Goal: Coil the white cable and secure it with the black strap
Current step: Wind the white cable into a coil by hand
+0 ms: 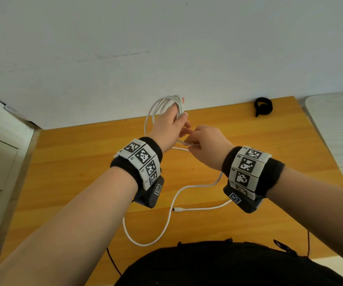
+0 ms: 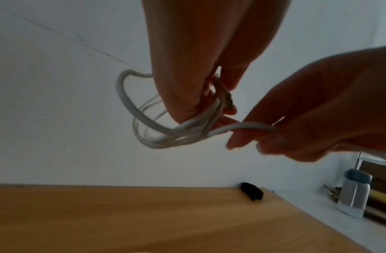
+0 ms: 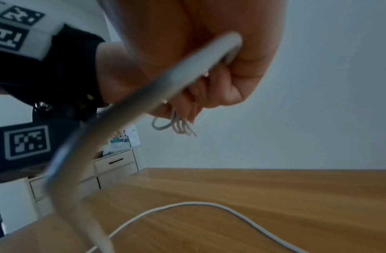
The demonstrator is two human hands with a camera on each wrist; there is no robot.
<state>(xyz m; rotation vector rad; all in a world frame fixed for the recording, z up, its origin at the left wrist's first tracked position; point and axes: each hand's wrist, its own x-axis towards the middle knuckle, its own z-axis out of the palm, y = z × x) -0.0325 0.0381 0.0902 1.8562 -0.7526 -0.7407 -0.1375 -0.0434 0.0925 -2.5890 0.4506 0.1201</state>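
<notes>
- The left hand (image 1: pixel 169 122) held several loops of the white cable (image 1: pixel 171 211) above the wooden surface (image 1: pixel 73 162), fingers curled round the coil.
- The right hand (image 1: pixel 206 145) pinched the loose strand just beside it.
- The cable's remainder trailed across the surface.
- The black strap (image 1: pixel 263 106) lay at the far edge, well apart.

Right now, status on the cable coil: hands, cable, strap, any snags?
Left hand holds several loops of white cable. Right hand pinches the free run, feeding it in. Long tail loose on the table. Black strap untouched at the far edge. No snags visible.
</notes>
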